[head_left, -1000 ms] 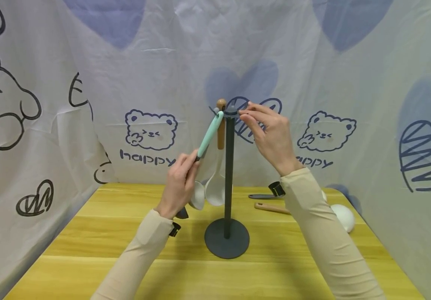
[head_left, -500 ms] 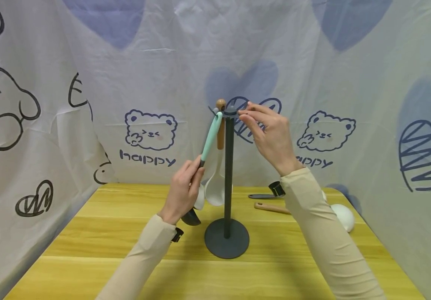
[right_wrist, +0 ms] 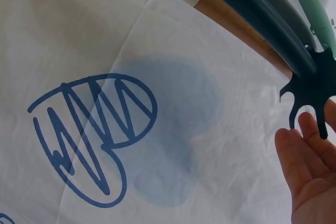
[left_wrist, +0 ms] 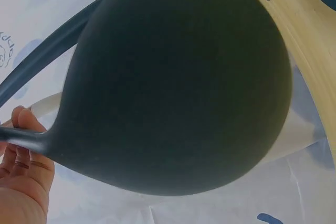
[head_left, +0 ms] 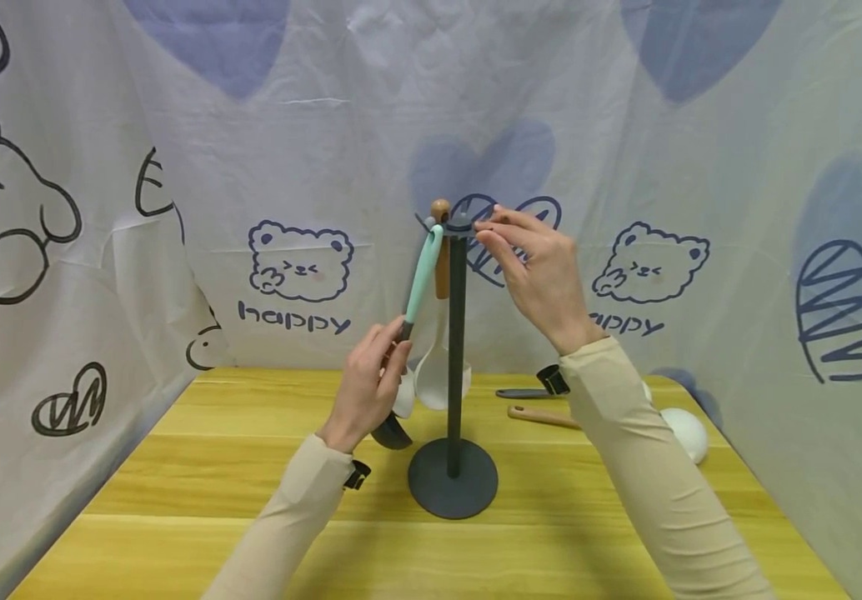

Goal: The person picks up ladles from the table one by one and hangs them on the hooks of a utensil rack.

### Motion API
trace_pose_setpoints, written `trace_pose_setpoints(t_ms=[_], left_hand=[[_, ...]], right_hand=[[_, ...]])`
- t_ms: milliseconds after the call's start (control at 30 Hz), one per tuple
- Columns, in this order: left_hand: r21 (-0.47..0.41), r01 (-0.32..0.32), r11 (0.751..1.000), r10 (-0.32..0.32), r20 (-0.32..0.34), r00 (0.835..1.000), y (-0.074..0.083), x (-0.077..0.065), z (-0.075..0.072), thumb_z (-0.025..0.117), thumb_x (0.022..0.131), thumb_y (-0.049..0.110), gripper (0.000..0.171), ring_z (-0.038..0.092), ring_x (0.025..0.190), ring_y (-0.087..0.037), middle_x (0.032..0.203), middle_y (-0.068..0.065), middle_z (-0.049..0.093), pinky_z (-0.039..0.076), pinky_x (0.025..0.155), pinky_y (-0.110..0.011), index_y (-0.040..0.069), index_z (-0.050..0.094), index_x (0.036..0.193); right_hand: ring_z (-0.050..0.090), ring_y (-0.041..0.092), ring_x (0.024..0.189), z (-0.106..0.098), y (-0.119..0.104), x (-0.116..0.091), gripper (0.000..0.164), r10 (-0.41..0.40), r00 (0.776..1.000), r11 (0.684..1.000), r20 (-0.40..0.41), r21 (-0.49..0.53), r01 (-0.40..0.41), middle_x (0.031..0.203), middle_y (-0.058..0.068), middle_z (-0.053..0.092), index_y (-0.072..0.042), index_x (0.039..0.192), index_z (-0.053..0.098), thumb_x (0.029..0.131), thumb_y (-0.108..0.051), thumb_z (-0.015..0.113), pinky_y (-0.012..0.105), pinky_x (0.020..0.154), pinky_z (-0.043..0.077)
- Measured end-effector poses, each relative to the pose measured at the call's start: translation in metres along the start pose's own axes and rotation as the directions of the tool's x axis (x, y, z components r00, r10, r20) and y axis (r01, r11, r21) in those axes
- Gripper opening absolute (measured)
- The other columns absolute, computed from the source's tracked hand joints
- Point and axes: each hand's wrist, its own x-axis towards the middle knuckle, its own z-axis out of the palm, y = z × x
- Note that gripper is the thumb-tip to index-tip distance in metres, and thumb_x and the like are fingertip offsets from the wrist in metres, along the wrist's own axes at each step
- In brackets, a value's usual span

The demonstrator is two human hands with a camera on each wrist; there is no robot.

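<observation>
My left hand (head_left: 365, 387) grips the dark shaft of a ladle with a mint-green handle (head_left: 424, 271). The handle's holed top end is right at the hooks of a dark grey utensil stand (head_left: 457, 350). Below the hand shows the ladle's black bowl (head_left: 391, 432), which fills much of the left wrist view. Thumb and fingertips of my right hand (head_left: 539, 271) pinch the hooked top (right_wrist: 312, 80) of the stand from the right. Behind the ladle, a white spoon-like utensil with a wooden handle (head_left: 442, 271) hangs from the stand.
Another white utensil (head_left: 404, 396) hangs at the left, partly hidden by my left hand. On the wooden table (head_left: 176, 467), a grey handle (head_left: 521, 392), a wooden handle (head_left: 543, 416) and a white rounded utensil head (head_left: 686, 435) lie right of the stand's round base (head_left: 453, 500).
My left hand has shifted slightly right and down, bringing the ladle more upright and its bowl closer to the post. The right hand stays at the stand's top.
</observation>
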Motion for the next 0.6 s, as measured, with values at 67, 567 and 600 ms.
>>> trace_pose_setpoints(t_ms=[67,567,600], left_hand=[[-0.010,0.012,1.000,-0.012,-0.002,1.000,-0.001,-0.001,0.000,0.055,0.098,0.001,0.028,0.055,0.065,-0.012,0.085,-0.009,0.054,0.048,0.056,-0.020,-0.001,0.059,0.125],[-0.062,0.177,0.982,-0.180,-0.034,0.983,-0.003,-0.011,0.001,0.063,0.094,0.002,0.040,0.068,0.090,-0.027,0.104,-0.017,0.066,0.059,0.073,-0.034,0.003,0.058,0.133],[-0.063,0.186,0.981,-0.188,-0.034,0.982,-0.003,-0.011,0.001,0.064,0.094,0.003,0.040,0.068,0.091,-0.026,0.104,-0.016,0.067,0.059,0.074,-0.034,0.004,0.058,0.133]], right_hand=[[0.062,0.030,0.119,0.000,0.000,0.000,0.028,-0.001,1.000,1.000,0.003,0.002,0.001,0.118,0.018,0.069,-0.001,0.110,0.073,0.096,-0.022,0.062,0.042,0.093,0.055],[0.054,0.028,0.129,0.001,0.003,-0.009,0.030,0.012,0.998,1.000,0.058,0.014,-0.013,0.141,0.012,0.056,-0.005,0.124,0.067,0.102,-0.021,0.055,0.044,0.097,0.052],[0.056,0.029,0.126,0.002,0.004,-0.010,0.031,0.007,0.999,1.000,0.052,0.016,-0.008,0.142,0.012,0.055,-0.005,0.126,0.066,0.102,-0.021,0.054,0.044,0.096,0.053]])
